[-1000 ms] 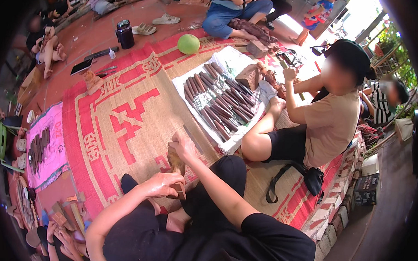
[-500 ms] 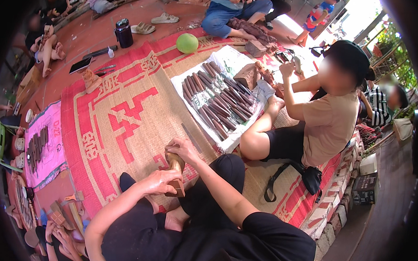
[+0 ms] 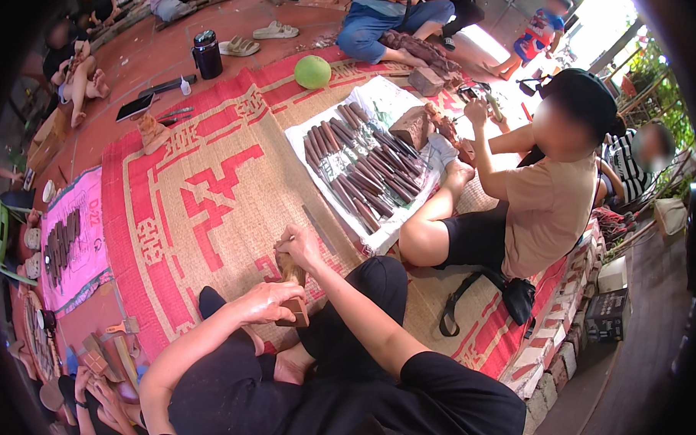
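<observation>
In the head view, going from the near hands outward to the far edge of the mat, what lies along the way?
Left hand on a brown wooden block → right hand gripping a wooden-handled tool → white sheet with rows of dark tools → green ball → black flask.

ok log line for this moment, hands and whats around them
left hand: on brown wooden block | right hand: gripping wooden tool upright over block | nearby: woven mat, row of dark tools
</observation>
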A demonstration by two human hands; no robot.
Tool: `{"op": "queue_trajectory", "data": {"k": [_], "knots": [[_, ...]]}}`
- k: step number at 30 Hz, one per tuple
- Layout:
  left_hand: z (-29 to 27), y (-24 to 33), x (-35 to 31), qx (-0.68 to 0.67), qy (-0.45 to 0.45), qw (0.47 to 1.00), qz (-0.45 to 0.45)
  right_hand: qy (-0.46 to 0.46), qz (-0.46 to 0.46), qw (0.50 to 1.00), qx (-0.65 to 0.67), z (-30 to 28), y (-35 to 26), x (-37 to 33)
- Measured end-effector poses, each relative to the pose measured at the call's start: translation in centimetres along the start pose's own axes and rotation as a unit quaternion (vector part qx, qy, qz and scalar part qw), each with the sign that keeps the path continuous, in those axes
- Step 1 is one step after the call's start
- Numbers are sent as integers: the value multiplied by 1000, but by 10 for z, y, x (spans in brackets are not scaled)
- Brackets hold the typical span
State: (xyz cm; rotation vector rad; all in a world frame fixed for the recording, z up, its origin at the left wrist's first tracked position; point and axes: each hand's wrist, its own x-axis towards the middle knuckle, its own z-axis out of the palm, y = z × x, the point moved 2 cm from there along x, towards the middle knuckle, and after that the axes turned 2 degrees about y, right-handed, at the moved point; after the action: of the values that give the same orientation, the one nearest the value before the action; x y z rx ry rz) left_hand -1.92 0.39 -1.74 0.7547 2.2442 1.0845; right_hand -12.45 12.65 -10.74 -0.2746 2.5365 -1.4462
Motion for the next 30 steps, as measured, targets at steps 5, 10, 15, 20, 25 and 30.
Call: {"op": "queue_trajectory", "data": {"k": [5,10,15,20,25,30], "knots": [[-7,7,6,-40,0,999,-15,99,42,990,-97,13,6,17],[0,4,-6,-12,1,1000,-5,64,37,997,-20,0,6,15],[1,2,-1,0,8,1000,0,-28,26,998,45,2,19,0],[0,0,2,-9,9,1000,3,58,45,996,-47,5,10,6],[0,5,-4,22,-4,1000,5,80,73,994,-14,-6,0,7],[5,-4,1,15,1,1000,-3,-3,-12,1000,28,-5,13,-5]]}}
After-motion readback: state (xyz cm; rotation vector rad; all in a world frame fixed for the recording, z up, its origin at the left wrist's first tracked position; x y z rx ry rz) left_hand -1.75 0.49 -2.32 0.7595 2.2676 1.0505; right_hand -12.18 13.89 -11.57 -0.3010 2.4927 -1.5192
